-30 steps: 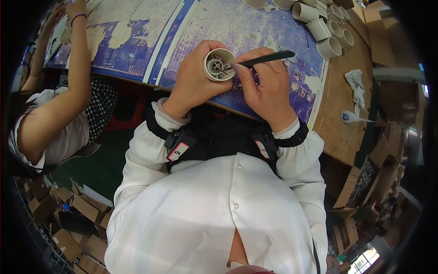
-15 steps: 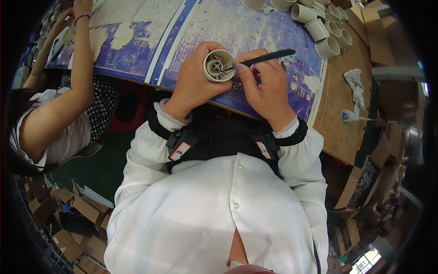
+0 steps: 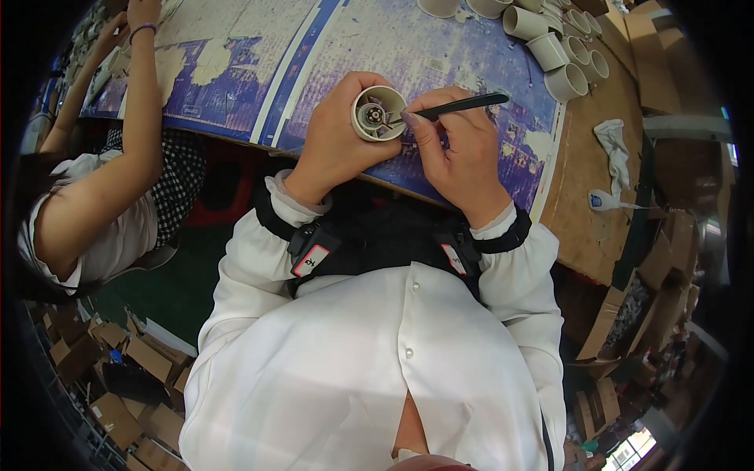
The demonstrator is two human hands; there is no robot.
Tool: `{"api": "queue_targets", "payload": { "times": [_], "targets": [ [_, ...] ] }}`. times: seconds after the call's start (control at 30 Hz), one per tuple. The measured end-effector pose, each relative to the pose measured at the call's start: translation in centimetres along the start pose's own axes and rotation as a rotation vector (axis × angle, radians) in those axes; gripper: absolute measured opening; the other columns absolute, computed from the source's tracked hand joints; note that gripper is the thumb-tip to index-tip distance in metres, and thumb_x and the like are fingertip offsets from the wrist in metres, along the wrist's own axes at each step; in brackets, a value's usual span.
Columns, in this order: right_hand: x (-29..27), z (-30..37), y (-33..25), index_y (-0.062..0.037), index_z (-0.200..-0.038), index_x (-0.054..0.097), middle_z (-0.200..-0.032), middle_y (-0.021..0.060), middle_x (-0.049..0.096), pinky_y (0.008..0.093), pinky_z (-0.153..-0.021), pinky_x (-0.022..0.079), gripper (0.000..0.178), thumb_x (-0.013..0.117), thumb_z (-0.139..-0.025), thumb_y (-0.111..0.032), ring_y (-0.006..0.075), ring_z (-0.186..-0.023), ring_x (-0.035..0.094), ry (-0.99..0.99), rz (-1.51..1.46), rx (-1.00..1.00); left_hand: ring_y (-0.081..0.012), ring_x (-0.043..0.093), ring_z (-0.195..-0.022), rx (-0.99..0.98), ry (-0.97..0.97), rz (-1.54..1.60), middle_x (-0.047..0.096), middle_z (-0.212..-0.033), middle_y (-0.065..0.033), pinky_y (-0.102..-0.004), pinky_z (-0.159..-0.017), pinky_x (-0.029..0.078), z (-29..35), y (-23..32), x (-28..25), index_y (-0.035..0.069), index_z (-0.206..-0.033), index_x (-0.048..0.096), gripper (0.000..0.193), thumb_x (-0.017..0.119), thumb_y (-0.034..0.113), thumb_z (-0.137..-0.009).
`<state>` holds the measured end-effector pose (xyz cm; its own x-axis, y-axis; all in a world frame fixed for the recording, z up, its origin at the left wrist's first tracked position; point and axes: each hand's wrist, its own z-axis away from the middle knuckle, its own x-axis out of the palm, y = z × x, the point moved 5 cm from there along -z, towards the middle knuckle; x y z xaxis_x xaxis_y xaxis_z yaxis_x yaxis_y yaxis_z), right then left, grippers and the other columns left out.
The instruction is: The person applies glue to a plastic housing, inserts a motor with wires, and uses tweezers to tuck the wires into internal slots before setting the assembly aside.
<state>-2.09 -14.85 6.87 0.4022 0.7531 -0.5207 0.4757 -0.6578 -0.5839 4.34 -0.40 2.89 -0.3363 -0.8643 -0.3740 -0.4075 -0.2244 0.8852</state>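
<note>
My left hand (image 3: 338,141) is wrapped round a white cylindrical housing (image 3: 379,96), tilted so its open end faces up. Inside the housing a round metal-looking part (image 3: 372,115) shows, with thin wires beside it. My right hand (image 3: 463,149) pinches a slim black-handled tool (image 3: 463,104) between thumb and fingers. Its handle points away to the right, and its thin pale tip reaches over the housing's rim into the opening. What the tip touches is too small to make out. Both hands are above the near edge of the table.
Several similar white housings (image 3: 565,82) are piled at the table's far right. A white cloth (image 3: 614,149) and a small white bottle (image 3: 603,200) with a thin nozzle lie on the brown board (image 3: 577,212). A co-worker's arm (image 3: 143,110) is at the left. Cardboard boxes (image 3: 149,357) fill the floor at lower left.
The handle of the black tool has tipped slightly lower at its far end, and my right fingers have shifted a little with it. My left hand keeps its hold on the housing.
</note>
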Motion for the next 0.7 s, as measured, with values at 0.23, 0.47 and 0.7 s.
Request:
{"api": "queue_targets", "payload": {
  "times": [0.23,0.47,0.7],
  "targets": [
    [0.17,0.05,0.11,-0.0010,-0.092,0.067,-0.090,0.0095,0.065,0.0275,-0.058,0.047,0.006,0.068,-0.090,-0.006,0.0195,-0.071,0.059,-0.021,0.010,0.005,-0.0186,0.066,-0.087,-0.010,0.011,0.019,0.067,-0.096,-0.0062,-0.0299,-0.077,0.053,-0.05,-0.08,-0.05,0.006,-0.111,0.058,0.052,0.082,0.008,-0.065],
    [-0.19,0.02,0.10,-0.0010,-0.094,0.067,-0.093,0.0103,0.066,0.0288,-0.065,0.049,0.007,0.067,-0.090,-0.007,0.0226,-0.078,0.061,0.025,0.012,-0.024,-0.0121,0.065,-0.088,0.006,0.004,-0.008,0.067,-0.098,-0.0034,-0.0269,-0.079,0.053,0.05,0.00,-0.08,0.006,-0.113,0.057,0.050,0.080,0.007,-0.069],
    [-0.16,-0.15,0.15,-0.0015,-0.095,0.067,-0.098,0.0105,0.067,0.0315,-0.073,0.049,0.008,0.068,-0.090,-0.007,0.0244,-0.085,0.061,-0.008,0.000,-0.031,-0.0117,0.065,-0.089,-0.022,-0.017,0.028,0.067,-0.099,-0.0029,-0.0265,-0.079,0.053,-0.04,-0.16,-0.06,0.006,-0.113,0.057,0.051,0.080,0.007,-0.068]
  ]
}}
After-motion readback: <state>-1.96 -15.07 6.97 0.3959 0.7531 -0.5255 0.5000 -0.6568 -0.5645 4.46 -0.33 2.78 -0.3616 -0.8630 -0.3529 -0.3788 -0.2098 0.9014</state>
